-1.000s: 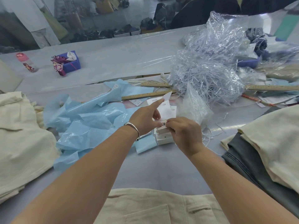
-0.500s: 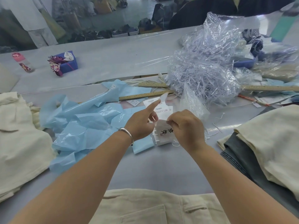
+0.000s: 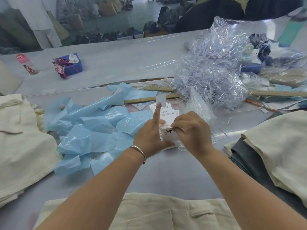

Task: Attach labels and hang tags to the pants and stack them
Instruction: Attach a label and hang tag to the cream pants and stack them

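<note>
Nearest the person, below the grip, a cream pair of pants [image 3: 149, 213] is lying flat with its waistband and belt loop showing, waiting untagged. Just above it, both hands are working on a small stack of white hang tags [image 3: 168, 136] standing on the grey table [image 3: 116, 67]: the left hand [image 3: 149, 136] is bracing the stack with its thumb along the bottom and its forefinger pointing straight up with a small white label [image 3: 161, 101] at its tip, while the right hand [image 3: 192, 130] is pinching the top tag with curled fingers. The step in hand looks like separating one tag from the stack; the next move would call for freeing it cleanly and carrying it down to the waistband. Left of the grip, crumpled blue plastic sheets [image 3: 93, 130] are lying beside folded cream pants [image 3: 21, 138]; right of it, cream and grey pants [image 3: 274, 155] are sitting stacked. Beyond the grip, a clear bag of plastic fasteners [image 3: 211, 75] is spilling open, and a blue box [image 3: 73, 66] holding patterned cloth is sitting far left.
</note>
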`<action>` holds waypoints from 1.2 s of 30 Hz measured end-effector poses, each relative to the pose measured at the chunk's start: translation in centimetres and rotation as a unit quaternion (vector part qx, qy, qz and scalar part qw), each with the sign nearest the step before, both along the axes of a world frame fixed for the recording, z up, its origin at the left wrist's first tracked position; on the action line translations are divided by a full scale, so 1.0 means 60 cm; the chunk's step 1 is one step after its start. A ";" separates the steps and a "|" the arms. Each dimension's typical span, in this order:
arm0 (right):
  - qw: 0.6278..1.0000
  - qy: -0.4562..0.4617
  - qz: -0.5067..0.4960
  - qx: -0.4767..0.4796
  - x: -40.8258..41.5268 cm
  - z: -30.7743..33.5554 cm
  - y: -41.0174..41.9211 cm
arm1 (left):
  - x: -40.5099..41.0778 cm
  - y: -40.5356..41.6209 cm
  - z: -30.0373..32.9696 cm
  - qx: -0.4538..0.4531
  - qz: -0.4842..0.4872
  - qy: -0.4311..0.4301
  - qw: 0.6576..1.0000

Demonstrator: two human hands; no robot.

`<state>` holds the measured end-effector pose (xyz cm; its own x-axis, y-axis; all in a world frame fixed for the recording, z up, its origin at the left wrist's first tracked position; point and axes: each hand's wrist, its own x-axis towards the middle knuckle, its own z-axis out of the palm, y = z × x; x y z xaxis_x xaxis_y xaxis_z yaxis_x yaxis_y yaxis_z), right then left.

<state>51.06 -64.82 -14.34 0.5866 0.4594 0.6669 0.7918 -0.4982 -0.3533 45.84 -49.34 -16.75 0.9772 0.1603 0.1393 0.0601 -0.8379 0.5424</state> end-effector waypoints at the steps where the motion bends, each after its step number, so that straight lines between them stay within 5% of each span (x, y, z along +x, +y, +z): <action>1: 1.000 -0.020 0.005 -0.001 -0.002 -0.002 -0.003 | 0.002 0.001 0.002 -0.002 0.005 0.005 1.000; 20: 0.990 -0.139 -0.027 -0.003 -0.031 -0.047 -0.026 | -0.001 0.001 0.018 0.048 -0.053 0.094 0.993; 32: 0.989 -0.135 -0.049 0.019 -0.102 -0.019 -0.057 | 0.004 -0.005 0.006 0.060 -0.051 0.074 0.994; 36: 0.988 -0.103 -0.055 0.101 -0.136 0.022 -0.111 | 0.007 -0.001 0.007 0.030 -0.040 0.073 0.996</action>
<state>42.90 -71.49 -13.02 0.4673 0.2459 0.8492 0.8025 -0.5211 -0.2907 46.24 -49.41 -16.31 0.9970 0.0773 0.0013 0.0671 -0.8737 0.4818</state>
